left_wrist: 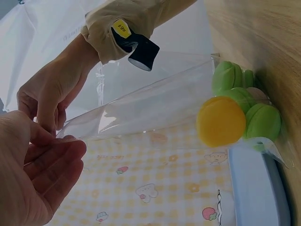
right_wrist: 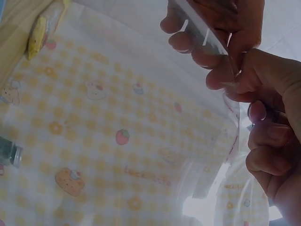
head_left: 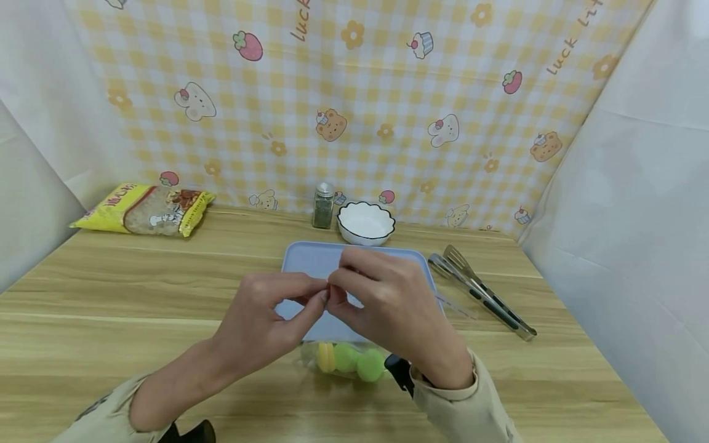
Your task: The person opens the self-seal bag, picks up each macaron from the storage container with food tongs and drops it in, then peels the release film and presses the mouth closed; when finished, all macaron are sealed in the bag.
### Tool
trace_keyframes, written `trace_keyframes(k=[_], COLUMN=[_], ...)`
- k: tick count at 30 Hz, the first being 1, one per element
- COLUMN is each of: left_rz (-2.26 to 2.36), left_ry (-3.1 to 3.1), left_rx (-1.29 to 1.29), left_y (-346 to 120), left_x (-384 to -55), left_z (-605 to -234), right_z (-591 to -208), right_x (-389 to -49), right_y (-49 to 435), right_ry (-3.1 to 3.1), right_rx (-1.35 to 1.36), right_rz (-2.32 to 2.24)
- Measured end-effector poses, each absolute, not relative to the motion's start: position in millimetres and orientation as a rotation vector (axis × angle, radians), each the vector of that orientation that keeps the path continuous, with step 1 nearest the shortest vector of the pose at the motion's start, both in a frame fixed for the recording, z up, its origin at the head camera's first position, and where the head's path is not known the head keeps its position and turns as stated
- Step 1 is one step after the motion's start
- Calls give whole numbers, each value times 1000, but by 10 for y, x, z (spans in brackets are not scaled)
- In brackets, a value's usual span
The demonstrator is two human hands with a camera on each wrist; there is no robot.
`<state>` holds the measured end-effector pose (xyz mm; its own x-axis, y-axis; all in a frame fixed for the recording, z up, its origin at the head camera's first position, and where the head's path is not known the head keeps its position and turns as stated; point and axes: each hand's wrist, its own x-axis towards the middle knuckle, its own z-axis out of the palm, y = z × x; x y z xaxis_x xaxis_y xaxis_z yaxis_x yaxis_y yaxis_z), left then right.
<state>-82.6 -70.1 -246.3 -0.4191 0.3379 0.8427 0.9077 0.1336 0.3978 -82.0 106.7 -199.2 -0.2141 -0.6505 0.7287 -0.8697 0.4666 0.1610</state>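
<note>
L hand (head_left: pixel 271 314) and R hand (head_left: pixel 388 301): both narrow, fingertips almost meeting, thumb and finger of each pinching the top edge of a clear bag (left_wrist: pixel 136 117). Bag hangs below the hands, w/ its bottom on or just above the surface (head_left: pixel 138 295), on the wearer's side of the blue tray (head_left: pixel 310 261); contact w/ tray n/c. Contents at bottom: a yellow macaron (left_wrist: pixel 221 121), several green macarons (left_wrist: pixel 263 121) and a paler one partly hidden. Whether the edge is sealed: cannot tell. Step in hand, as judged: working the bag's mouth. Rec.: keep both pinches close tog. on the film, part them slowly & evenly, and let the bottom take the wt.; a sharp tug could tear the film and spill contents. Surroundings: glass shaker jar (head_left: pixel 324 210) and white scalloped bowl (head_left: pixel 365 223) behind tray; tongs (head_left: pixel 498 312) and a thin clear item (head_left: pixel 456 306), ID uncertain, R of tray; yellow packet (head_left: pixel 157 212) far L, well apart. Obstr.: tray rim lies close behind bag and might snag it; R hand hides pt. of tray in head view. Tongs, jar & bowl apart from bag, low risk.
</note>
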Motion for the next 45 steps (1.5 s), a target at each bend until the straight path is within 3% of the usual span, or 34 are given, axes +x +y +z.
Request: trace_keyframes(k=[18,45], left_rz=[-1476,-1665], left_ry=[-1927,-1835], left_rx=[-1080,-1002], left_y=[-738,-726], left_x=[-822,-870], left_z=[-2442,-2471], right_z=[-2039,-2127], right_x=[-904,-1012], right_y=[1050,995], right_ry=[-1953,-1851], right_rx=[1199,1036], right_rz=[873,1195])
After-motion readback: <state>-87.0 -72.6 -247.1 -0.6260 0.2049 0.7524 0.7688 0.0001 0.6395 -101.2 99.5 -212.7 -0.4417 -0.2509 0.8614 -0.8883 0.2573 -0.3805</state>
